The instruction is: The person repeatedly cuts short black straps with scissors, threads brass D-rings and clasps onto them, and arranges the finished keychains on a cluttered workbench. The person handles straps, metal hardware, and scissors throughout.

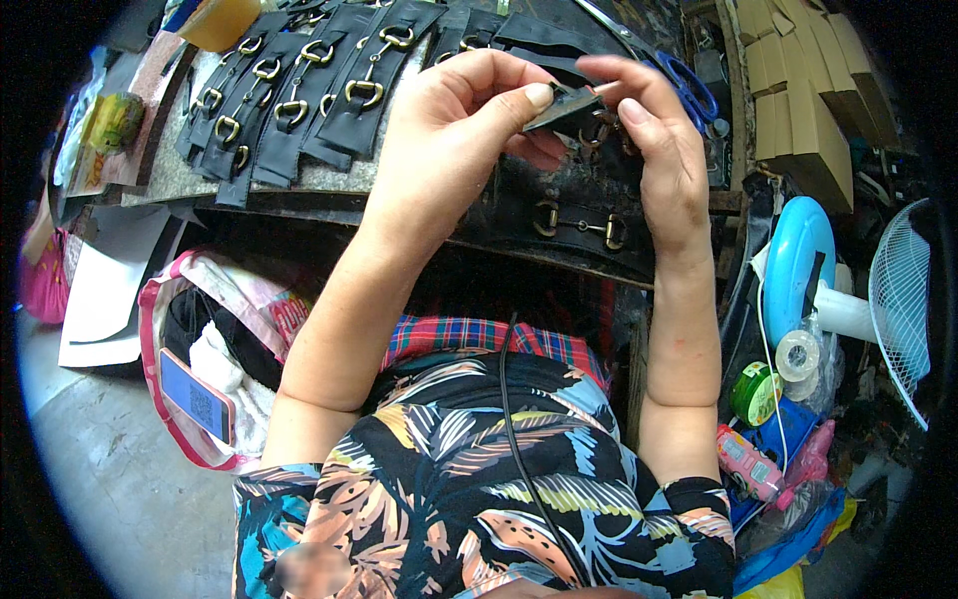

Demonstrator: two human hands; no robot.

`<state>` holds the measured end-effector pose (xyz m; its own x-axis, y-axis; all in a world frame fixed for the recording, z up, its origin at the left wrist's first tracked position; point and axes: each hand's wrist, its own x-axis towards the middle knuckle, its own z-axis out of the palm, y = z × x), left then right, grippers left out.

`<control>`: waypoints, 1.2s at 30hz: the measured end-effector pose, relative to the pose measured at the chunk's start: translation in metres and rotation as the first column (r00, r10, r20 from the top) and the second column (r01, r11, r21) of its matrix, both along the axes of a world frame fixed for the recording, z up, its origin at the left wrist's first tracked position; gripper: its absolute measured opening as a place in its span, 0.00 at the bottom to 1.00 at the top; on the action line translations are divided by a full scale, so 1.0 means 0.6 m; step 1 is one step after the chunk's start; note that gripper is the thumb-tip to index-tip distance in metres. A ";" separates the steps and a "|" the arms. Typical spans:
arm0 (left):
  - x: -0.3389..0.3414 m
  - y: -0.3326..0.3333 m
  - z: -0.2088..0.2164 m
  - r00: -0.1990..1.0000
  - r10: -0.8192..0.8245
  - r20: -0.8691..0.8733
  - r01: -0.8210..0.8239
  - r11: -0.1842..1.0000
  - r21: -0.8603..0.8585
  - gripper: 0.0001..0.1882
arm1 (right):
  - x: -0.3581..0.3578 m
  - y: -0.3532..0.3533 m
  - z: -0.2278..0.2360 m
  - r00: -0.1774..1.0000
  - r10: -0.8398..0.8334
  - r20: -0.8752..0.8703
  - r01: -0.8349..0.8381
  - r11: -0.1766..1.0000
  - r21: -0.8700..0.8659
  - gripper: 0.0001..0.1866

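My left hand pinches a small black leather strap between thumb and fingers, raised above the workbench. At the strap's other side, my right hand curls its fingers round it, with the index finger slightly blurred. A metal fitting shows beside the right thumb; whether it is joined to the strap is hard to see. Below the hands, a black strap with a brass-coloured horsebit buckle lies at the bench's front edge. To the left, several similar black straps with horsebit buckles lie in an overlapping row.
Blue-handled scissors lie at the back right. Stacked cardboard pieces stand beyond them. A blue and white fan is at the right, above bottles and bags. At the left, a pink-edged bag holds a phone. A yellow tape roll sits far left.
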<state>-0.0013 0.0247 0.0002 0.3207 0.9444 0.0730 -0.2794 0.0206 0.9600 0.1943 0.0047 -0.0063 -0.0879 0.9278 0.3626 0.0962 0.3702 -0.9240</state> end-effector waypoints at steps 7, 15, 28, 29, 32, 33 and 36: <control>0.001 -0.005 0.002 0.981 0.152 -0.119 -0.135 0.981 0.138 0.07 | 0.004 -0.007 0.003 0.990 0.004 0.139 0.006 0.997 -0.073 0.17; -0.004 -0.004 0.001 0.994 0.030 0.109 -0.020 0.996 -0.091 0.07 | -0.004 -0.020 0.016 0.960 -0.108 0.258 0.105 0.994 0.027 0.16; -0.005 -0.008 -0.005 0.992 -0.116 0.058 0.120 0.990 -0.068 0.11 | -0.002 -0.006 0.004 0.774 -0.382 0.505 0.057 0.836 0.545 0.24; -0.003 -0.008 -0.005 0.997 -0.082 0.012 0.083 0.996 -0.029 0.11 | 0.000 -0.007 0.004 0.780 -0.371 0.505 0.067 0.850 0.522 0.23; -0.004 -0.008 -0.002 0.999 -0.046 -0.025 0.046 0.999 0.017 0.11 | 0.002 -0.007 0.005 0.785 -0.344 0.514 0.066 0.873 0.484 0.23; -0.005 -0.008 -0.001 0.998 -0.058 0.003 0.058 0.998 0.032 0.11 | 0.002 -0.006 0.006 0.779 -0.341 0.527 0.050 0.870 0.491 0.23; -0.016 0.001 0.005 0.988 -0.123 -0.099 0.119 0.992 -0.044 0.10 | -0.001 -0.002 0.009 0.780 -0.325 0.535 -0.002 0.853 0.521 0.25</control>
